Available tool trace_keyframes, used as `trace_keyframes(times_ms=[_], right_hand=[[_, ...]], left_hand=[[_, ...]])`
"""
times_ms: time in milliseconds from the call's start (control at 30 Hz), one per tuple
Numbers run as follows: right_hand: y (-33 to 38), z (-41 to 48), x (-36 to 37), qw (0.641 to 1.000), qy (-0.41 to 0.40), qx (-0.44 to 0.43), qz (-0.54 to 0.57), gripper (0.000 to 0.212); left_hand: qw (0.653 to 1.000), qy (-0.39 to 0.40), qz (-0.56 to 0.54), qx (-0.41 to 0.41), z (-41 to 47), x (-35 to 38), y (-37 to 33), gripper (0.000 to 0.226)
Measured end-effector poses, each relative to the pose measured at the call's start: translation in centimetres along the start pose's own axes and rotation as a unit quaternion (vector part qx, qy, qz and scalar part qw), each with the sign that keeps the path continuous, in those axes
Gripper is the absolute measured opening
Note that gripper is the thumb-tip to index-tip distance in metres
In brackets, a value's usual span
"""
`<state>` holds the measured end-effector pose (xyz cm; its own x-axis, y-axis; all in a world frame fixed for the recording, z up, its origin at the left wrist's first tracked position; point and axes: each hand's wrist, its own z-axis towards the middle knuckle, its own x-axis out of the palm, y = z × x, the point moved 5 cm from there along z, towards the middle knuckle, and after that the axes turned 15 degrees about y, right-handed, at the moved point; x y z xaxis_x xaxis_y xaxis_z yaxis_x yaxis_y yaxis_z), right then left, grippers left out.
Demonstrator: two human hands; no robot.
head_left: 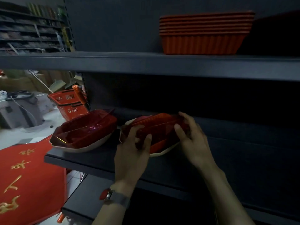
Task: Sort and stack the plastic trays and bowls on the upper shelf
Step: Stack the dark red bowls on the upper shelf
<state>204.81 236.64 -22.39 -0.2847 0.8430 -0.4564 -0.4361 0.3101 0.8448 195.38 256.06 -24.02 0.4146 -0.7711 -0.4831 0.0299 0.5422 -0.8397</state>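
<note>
Gripping a red plastic tray (160, 127) from both ends, the two hands work at the middle shelf (100, 158) of a dark metal rack. The left hand (133, 148) holds the tray's near left corner, its fingers (135, 132) curled over the rim. The right hand (193, 140) clasps the right end, its fingers (180, 132) bent round the edge. The tray sits tilted in a cream bowl (164, 151) that rests on the middle shelf; whether the tray is lifted clear of the bowl cannot be told. Just beside this pair, to the left, a dark red divided tray (84, 129) lies nested in a second cream bowl (90, 146) near the shelf's left end. On the upper shelf (146, 62), toward the right, stands a nested stack of orange ribbed trays (204, 34), well apart from the hands. A wristwatch (113, 196) is worn on the left wrist. Beyond the rack's left edge are a red shopping basket (69, 101) and, lower down, a red mat (27, 176) with gold characters.
</note>
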Motion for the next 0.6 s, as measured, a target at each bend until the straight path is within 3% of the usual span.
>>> trace_keyframes(times_ms=[133, 300, 500, 600], right_hand=[[-0.4, -0.1, 0.2, 1.000, -0.003, -0.016, 0.013, 0.026], [-0.3, -0.4, 0.4, 0.998, -0.001, -0.027, 0.053, 0.016], [0.1, -1.1, 0.6, 0.997, -0.032, -0.032, 0.065, 0.004], [0.4, -1.7, 0.3, 0.995, -0.052, -0.037, 0.073, 0.005]], left_hand=[[1.000, -0.017, -0.002, 0.022, -0.3, 0.5, 0.3, 0.023], [0.999, -0.020, 0.023, 0.021, -0.2, 0.4, 0.7, 0.030], [0.998, -0.048, -0.025, 0.043, 0.4, 0.4, 1.6, 0.005], [0.996, -0.049, -0.059, 0.050, 0.0, 0.2, 1.2, 0.003]])
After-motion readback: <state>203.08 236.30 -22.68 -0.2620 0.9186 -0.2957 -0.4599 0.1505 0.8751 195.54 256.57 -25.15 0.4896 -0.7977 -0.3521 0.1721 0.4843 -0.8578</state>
